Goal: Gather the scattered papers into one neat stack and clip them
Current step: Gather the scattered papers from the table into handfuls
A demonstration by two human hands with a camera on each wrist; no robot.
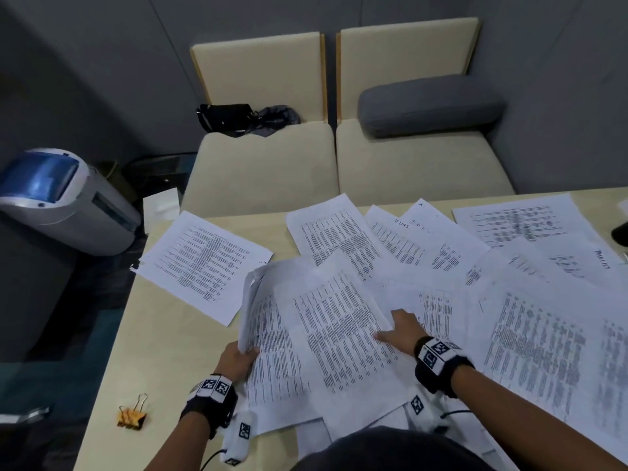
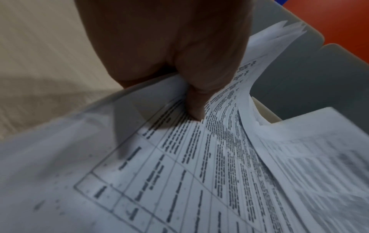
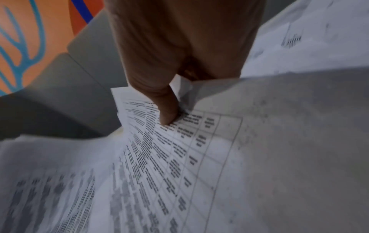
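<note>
Left hand (image 1: pixel 239 360) pinches the curled left edge of a small bundle of white printed sheets (image 1: pixel 306 334), thumb on top, prob. to lift it. Right hand (image 1: pixel 402 329) pinches the bundle's right side w/ thumb over. Other sheets (image 1: pixel 204 263) fan across the pale wooden table (image 1: pixel 163 351); gold-patterned binder clip (image 1: pixel 132 416) waits near left, untouched.

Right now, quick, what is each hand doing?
Left hand: grips the left edge of the gathered papers.
Right hand: pinches a sheet's edge on the same pile, thumb on top.
</note>
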